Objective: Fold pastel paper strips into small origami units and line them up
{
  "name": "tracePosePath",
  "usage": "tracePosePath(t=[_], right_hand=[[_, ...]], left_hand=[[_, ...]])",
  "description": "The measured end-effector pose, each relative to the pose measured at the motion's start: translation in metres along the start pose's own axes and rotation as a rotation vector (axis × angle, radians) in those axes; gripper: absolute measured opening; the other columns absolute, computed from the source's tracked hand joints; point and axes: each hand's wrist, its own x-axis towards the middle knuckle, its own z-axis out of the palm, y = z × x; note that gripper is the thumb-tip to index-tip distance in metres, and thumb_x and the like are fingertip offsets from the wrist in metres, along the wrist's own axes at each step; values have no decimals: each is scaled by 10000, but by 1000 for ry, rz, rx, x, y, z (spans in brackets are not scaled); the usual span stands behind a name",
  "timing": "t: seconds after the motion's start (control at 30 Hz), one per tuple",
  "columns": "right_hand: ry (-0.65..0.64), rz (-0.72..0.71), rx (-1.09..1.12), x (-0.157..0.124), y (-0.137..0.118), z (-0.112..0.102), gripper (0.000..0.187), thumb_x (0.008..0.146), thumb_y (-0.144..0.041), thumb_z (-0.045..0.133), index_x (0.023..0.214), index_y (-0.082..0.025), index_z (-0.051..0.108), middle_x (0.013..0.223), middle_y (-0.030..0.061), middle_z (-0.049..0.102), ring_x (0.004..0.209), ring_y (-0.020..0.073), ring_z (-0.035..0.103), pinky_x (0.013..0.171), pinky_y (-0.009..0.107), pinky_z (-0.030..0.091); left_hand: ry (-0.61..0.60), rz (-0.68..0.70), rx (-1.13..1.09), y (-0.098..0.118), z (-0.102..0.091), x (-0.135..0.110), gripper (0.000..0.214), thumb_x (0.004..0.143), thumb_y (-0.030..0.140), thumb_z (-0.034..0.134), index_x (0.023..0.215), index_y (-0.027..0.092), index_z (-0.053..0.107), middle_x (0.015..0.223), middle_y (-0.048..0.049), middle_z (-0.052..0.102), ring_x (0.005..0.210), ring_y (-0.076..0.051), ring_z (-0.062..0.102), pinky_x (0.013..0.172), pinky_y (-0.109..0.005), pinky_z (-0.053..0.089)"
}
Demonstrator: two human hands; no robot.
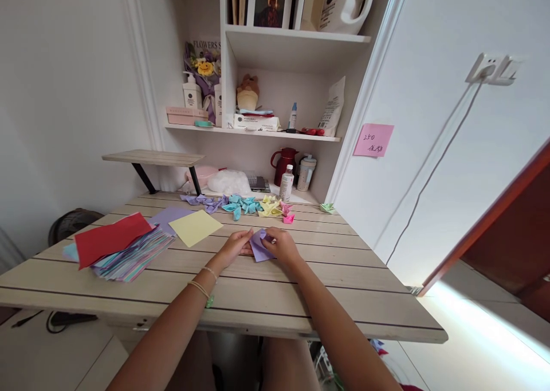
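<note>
A partly folded sheet of purple origami paper [261, 251] is between my two hands, over the middle of the wooden table. My left hand [235, 247] grips its left edge, thumb on top and fingers beneath. The fingers of my right hand [280, 244] are bent onto the paper's upper right part, pinching it near a fold. Behind the hands lie folded paper pieces in groups: purple [211, 203], blue [241, 205], yellow [270, 208] and pink [287, 214]. A single green folded piece [327, 208] lies farther right.
To the left are a stack of coloured paper [133, 256], a red sheet [112, 239] and a yellow sheet [195, 227]. A bottle [286, 183], a dark red jug [284, 165] and a tumbler [306, 173] stand at the back. A small raised shelf [153, 157] overhangs the left rear.
</note>
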Motion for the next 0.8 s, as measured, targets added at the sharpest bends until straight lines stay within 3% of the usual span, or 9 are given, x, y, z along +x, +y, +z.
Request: tracePosePath(t=[0.13, 0.33, 0.43, 0.6, 0.67, 0.8], right_hand=[[36, -13, 1, -1, -6, -1, 216, 647, -165, 584, 842, -221, 659, 896, 25, 658, 760, 155, 589, 684, 242, 430], [10, 1, 300, 2, 0, 4, 210, 656, -97, 533, 737, -205, 693, 830, 44, 678, 816, 172, 615, 766, 289, 459], [-67, 120, 541, 2, 8, 6, 180, 655, -155, 581, 779, -195, 705, 879, 56, 679, 862, 188, 615, 789, 323, 467], [-314, 383, 865, -2, 14, 7, 350, 587, -299, 710, 903, -150, 689, 719, 44, 680, 621, 157, 623, 657, 334, 507], [-257, 415, 858, -2, 14, 7, 353, 549, -343, 739, 837, -141, 702, 689, 43, 679, 614, 159, 622, 657, 331, 509], [-19, 429, 773, 2, 16, 5, 325, 550, -399, 731, 771, -161, 711, 717, 50, 689, 657, 178, 627, 679, 330, 510]], left_hand=[[-12, -13, 48, -1, -1, -1, 335, 600, 397, 721, 755, 122, 609, 662, -28, 641, 608, -146, 623, 670, -302, 496], [-1, 13, 70, 1, 0, -4, 362, 568, 338, 755, 831, 124, 626, 737, -44, 661, 636, -137, 619, 641, -267, 480], [71, 58, 82, 2, -2, -2, 409, 552, 325, 765, 874, 122, 617, 751, -66, 675, 611, -140, 616, 572, -240, 458], [262, 194, 63, 1, -10, 3, 503, 504, 328, 783, 912, 153, 548, 677, -28, 669, 513, -126, 586, 480, -204, 407], [260, 221, 32, 2, -10, 4, 490, 511, 347, 775, 894, 163, 530, 683, -18, 666, 508, -118, 582, 479, -200, 411], [151, 189, -15, 3, -6, 1, 404, 551, 361, 752, 836, 141, 568, 754, -56, 672, 634, -144, 625, 600, -249, 476]])
